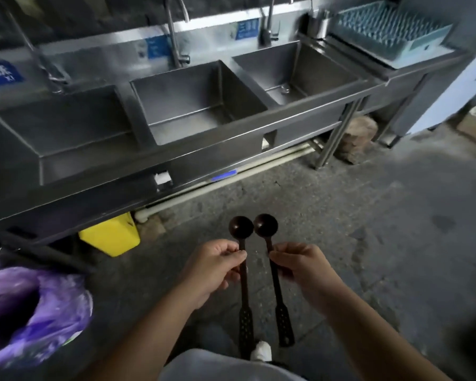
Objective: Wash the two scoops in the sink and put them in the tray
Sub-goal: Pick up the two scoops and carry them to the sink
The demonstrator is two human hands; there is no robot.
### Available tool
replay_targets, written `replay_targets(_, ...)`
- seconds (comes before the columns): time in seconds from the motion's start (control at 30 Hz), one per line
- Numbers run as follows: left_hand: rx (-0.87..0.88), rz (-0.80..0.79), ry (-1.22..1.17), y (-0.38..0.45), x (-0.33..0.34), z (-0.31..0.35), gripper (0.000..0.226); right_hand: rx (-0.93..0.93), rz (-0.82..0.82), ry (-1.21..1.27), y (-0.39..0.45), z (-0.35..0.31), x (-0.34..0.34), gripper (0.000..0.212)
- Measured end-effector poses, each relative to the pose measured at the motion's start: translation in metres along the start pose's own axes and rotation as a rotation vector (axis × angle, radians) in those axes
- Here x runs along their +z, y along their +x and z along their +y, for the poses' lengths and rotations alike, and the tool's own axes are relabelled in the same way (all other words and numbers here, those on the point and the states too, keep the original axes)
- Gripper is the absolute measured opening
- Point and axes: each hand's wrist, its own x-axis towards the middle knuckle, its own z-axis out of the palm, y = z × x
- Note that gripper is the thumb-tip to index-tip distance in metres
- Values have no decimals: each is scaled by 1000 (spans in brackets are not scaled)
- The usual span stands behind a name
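I hold two dark long-handled scoops upright over the floor, bowls side by side and nearly touching. My left hand [213, 268] pinches the handle of the left scoop [241, 227]. My right hand [300, 266] pinches the handle of the right scoop [266, 225]. Both handles hang down past my hands and end in perforated flat grips. The steel sink unit [231, 130] with three basins stands ahead, about a step away. The blue-green peg tray [423, 42] rests on the counter at the far right, beyond the right basin.
Three taps rise behind the basins, one of them [173, 34] over the middle basin. A purple-lined bin [30, 312] stands at the lower left and a yellow container [110, 235] under the sink. A wooden block [357, 138] lies by the sink legs. Bare concrete floor [382, 229] stretches right.
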Motion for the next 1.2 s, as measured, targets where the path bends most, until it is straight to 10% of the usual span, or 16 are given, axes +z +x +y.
replay_targets(1.2, -166, 419, -213, 534, -215, 238, 10, 182, -275, -279, 641, -304, 60, 26)
